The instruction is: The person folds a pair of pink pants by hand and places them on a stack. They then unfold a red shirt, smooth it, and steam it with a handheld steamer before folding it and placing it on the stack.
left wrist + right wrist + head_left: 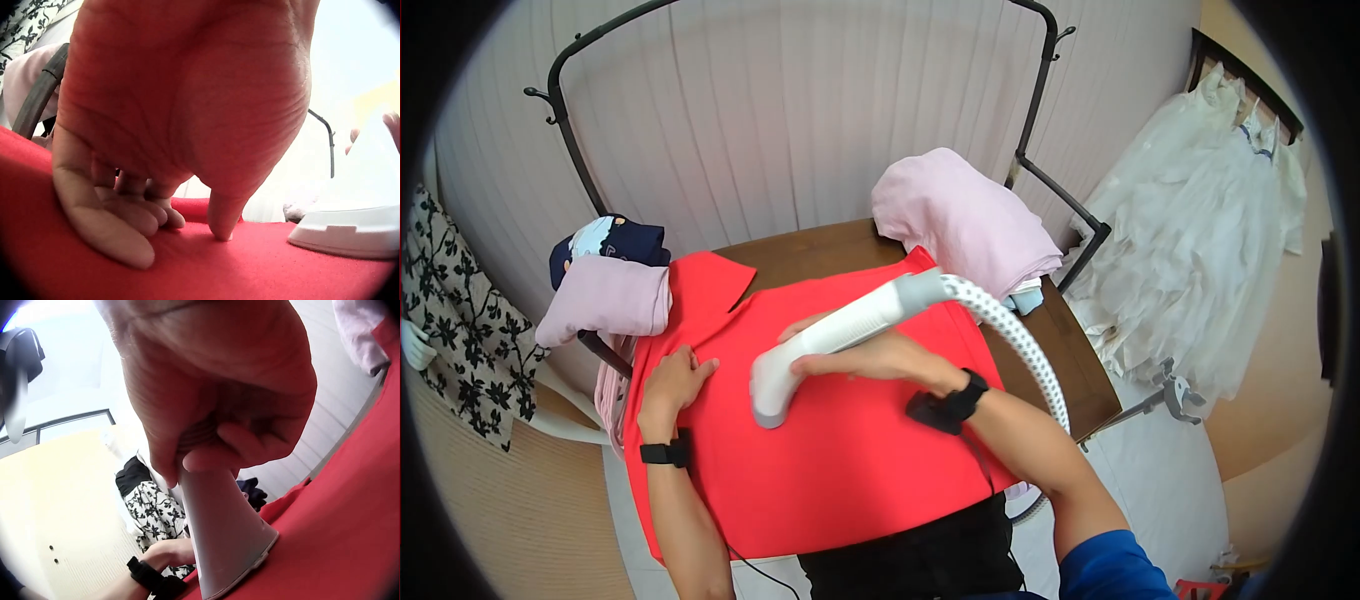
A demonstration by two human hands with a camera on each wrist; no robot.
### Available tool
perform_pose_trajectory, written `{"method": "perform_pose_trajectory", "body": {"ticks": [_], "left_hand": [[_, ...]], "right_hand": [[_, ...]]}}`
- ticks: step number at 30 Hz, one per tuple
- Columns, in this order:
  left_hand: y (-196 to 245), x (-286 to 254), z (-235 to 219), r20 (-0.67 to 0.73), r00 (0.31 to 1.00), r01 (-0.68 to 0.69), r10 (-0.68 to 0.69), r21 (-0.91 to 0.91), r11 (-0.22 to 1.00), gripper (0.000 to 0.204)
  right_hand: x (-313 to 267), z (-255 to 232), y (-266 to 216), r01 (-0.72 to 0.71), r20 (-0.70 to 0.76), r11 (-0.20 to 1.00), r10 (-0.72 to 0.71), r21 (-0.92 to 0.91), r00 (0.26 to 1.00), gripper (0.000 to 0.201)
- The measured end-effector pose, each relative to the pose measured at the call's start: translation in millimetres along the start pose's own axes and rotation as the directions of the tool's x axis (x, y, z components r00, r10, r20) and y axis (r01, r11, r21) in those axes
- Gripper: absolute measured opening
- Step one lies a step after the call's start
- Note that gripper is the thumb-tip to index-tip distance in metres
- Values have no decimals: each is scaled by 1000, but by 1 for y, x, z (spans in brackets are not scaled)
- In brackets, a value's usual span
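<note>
A red garment (840, 440) lies spread over the board, its upper corner near a folded pile. In the head view my right hand (870, 360) grips the white handle of a garment steamer (840, 325). The steamer's head (228, 544) sits right at the red cloth in the right wrist view, my fingers curled round its neck. To the left, my left hand (672, 383) rests on the garment. In the left wrist view its fingertips (134, 253) and thumb touch the cloth, with the steamer's head close on the right.
A white dotted hose (1020, 340) arcs from the handle down the right side. Folded pink cloth (960, 215) lies at the back right; another pink bundle (610, 295) lies at the left. A dark metal frame (560, 95) rises behind. White dresses (1200, 200) hang at right.
</note>
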State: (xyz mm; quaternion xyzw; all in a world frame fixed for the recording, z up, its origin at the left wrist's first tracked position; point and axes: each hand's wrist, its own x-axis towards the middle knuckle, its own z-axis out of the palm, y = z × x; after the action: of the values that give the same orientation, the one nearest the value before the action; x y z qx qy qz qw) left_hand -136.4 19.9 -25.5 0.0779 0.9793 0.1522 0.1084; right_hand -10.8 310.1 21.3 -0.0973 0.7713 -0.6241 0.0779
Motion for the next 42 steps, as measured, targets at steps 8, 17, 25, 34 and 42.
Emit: {"method": "perform_pose_trajectory", "body": {"ticks": [8,17,25,34,42], "left_hand": [[1,0,0,-26,1000,-8,8,15,1000,49],[-9,4,9,-122,987,-99,105,56,994,51],[0,0,3,-46,998,-43,46,61,997,50],[-6,3,11,-114,991,-67,74,63,996,53],[-4,2,7,-109,988,-101,108,64,993,48]], "right_hand": [[-93,-81,10,-158,-305,984,128,-76,944,38],[-182,-122,10,-218,-499,975,167,-47,850,41],[-181,-116,2,-273,-524,960,199,-66,828,44],[-88,-54,22,138,-409,973,-203,-183,890,39],[-1,27,-2,-55,-68,997,52,-53,996,45]]}}
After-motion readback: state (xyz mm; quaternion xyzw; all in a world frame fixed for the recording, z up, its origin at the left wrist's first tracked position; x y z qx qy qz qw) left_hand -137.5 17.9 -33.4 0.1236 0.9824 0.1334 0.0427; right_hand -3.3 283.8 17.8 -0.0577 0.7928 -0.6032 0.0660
